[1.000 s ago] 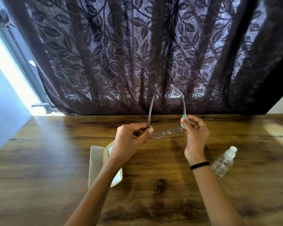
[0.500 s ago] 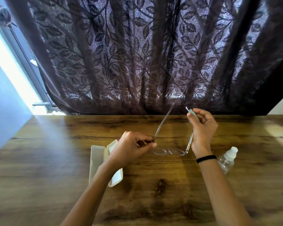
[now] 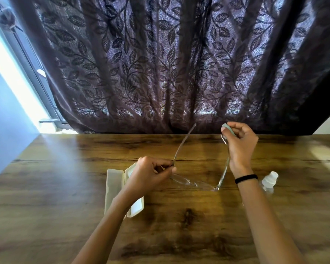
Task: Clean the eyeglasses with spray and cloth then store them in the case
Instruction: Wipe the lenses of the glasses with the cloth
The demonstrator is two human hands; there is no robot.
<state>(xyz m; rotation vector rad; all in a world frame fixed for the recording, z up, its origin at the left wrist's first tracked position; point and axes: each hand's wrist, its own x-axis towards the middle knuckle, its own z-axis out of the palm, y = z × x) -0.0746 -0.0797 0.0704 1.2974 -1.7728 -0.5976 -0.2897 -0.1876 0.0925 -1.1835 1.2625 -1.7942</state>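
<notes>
Wood, brown and knotted, makes up the one table point(image 3: 179, 235) that fills the lower half of the head view, the only view there is. Two bare hands work above it. The left hand point(image 3: 151, 174), just left of centre, has its thumb and fingers pressed together on the hinge end of the one pair of eyeglasses point(image 3: 198, 184), at the corner where the left lens meets its temple arm. That arm rises from the pinch toward 1 o'clock, its tip reaching the curtain's hem. The two clear lenses hang low, just above the tabletop or touching it; which, I cannot tell. The right hand point(image 3: 240, 143), at about 2 o'clock from the lenses, is curled closed around one small pale green cloth point(image 3: 226, 127), pinching it about the tip of the other temple arm, which runs down from the fist toward 7 o'clock to the right lens corner. One black band point(image 3: 246, 178) circles the right wrist.

One cream glasses case point(image 3: 113, 187) lies open on the table at 8 o'clock from the lenses, partly under the left forearm, its two halves side by side. One clear spray bottle point(image 3: 269, 181) with a white cap lies on its side at 3 o'clock, just beyond the right wrist.

One dark leaf-patterned curtain point(image 3: 170, 63) covers the whole upper half, with a bright window strip point(image 3: 13, 82) at 10 o'clock.
</notes>
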